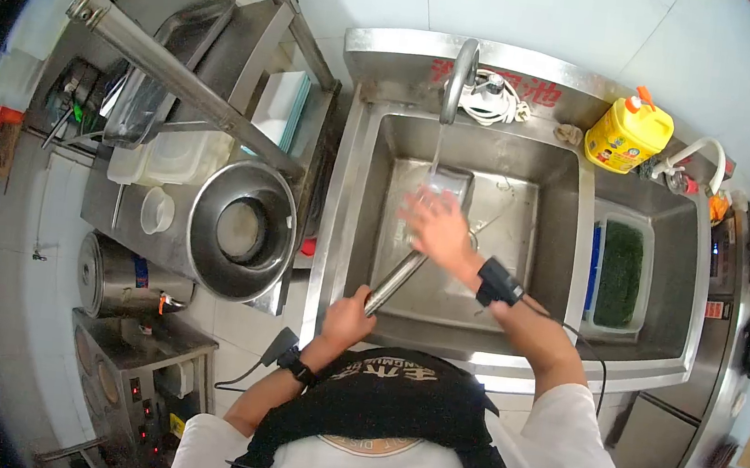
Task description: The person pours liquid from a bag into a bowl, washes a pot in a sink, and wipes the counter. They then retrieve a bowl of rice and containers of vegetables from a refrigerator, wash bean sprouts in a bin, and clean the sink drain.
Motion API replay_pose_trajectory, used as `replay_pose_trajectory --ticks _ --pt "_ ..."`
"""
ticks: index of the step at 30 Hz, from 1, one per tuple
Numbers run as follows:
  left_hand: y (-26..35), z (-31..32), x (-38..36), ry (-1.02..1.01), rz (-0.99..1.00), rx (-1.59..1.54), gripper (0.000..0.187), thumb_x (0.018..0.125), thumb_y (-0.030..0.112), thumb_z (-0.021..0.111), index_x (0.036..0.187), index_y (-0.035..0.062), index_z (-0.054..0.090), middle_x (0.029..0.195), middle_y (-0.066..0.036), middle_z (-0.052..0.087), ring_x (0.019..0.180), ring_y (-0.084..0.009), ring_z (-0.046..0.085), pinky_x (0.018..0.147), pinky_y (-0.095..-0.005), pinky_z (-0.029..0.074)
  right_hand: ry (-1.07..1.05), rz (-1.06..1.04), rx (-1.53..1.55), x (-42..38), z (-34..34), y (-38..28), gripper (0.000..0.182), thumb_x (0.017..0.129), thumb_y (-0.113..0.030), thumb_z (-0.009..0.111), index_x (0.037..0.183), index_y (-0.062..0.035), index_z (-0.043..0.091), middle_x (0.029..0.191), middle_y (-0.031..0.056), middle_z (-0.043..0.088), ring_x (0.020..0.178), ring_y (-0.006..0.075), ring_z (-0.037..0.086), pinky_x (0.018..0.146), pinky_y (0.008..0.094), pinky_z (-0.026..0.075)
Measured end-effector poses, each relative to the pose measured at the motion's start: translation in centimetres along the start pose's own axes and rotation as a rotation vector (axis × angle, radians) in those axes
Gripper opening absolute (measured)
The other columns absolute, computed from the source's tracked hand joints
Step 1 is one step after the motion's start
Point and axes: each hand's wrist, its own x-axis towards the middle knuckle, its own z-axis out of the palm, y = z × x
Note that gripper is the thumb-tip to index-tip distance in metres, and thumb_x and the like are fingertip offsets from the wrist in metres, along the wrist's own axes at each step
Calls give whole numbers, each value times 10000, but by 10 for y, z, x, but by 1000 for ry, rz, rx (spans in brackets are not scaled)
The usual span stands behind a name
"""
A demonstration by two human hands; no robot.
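My left hand (348, 322) is closed around the lower end of a long, shiny metal handle (398, 280), which slants up into the large steel sink (517, 287). Over its far end is my right hand (442, 234), palm down with fingers spread and slightly blurred. Just beyond those fingertips lies a flat, rectangular shiny piece (455, 184); whether it joins the handle is hidden by the hand. A stream of water (437, 149) runs from the curved faucet (459, 82) onto this spot.
A yellow jug (629, 135) stands on the right rim. In the smaller right-hand basin sits a clear tub (641, 311) with dark green contents. Left are a steel bowl (200, 242), a white cup (156, 211), a shelf post (180, 73) and a lidded pot (115, 283).
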Motion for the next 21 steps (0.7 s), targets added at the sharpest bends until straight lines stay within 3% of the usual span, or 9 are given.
replay_pose_trajectory --ticks 2,4,7,8,12,15,16,18,21 --pt "-2 -1 -1 17 5 -2 374 673 169 605 1008 84 465 737 -190 604 708 -372 589 630 -467 461 116 308 39 17 -6 27 362 702 -342 575 998 -138 620 1197 69 498 1186 247 380 959 436 289" --pt "1 -8 -3 5 7 -20 367 677 167 605 1008 92 465 742 -185 606 719 -364 591 638 -468 460 -261 868 470 31 16 82 381 752 -386 518 1020 -131 610 1182 76 513 1129 235 437 922 435 320" --pt "4 -9 -7 12 16 -40 360 676 161 604 1006 101 471 751 -178 610 723 -357 594 642 -464 460 -568 1021 714 26 11 122 402 780 -403 485 1039 -117 600 1167 76 525 1105 230 459 915 431 330" --pt "4 -8 -5 15 18 -42 360 676 161 604 1006 101 471 751 -178 610 723 -357 594 642 -464 460 -567 1020 711 24 10 110 402 780 -403 485 1039 -117 600 1167 76 525 1105 230 459 915 431 330" --pt "6 -5 2 8 -27 -52 377 667 165 609 1017 103 484 768 -166 616 728 -355 595 657 -453 460 185 207 -99 1 -6 19 362 711 -281 578 1061 -189 583 1080 65 567 1010 240 519 852 406 384" --pt "4 -5 5 -2 -49 -62 396 658 170 614 1029 102 491 776 -159 618 741 -353 593 668 -448 461 40 48 -55 -4 -17 7 391 693 -288 591 1080 -232 580 1141 54 534 1077 253 473 903 392 352" --pt "1 -5 5 -10 -51 -66 409 654 174 617 1037 101 494 782 -156 619 750 -353 592 672 -446 461 44 54 -52 -1 -12 15 391 693 -288 591 1080 -232 580 1141 54 534 1077 253 473 903 392 352" --pt "-12 2 2 -2 -10 -112 406 653 177 619 1033 102 496 790 -157 618 761 -353 590 673 -445 460 -175 552 326 12 10 53 398 749 -332 565 1136 -241 549 1220 80 470 1144 254 404 967 368 288" --pt "-12 -1 -5 -36 -5 -189 397 655 181 622 1023 103 497 803 -161 613 776 -357 585 673 -442 458 -177 980 1243 -10 35 120 468 844 -384 457 1197 -78 482 1234 132 444 1103 231 414 943 359 303"
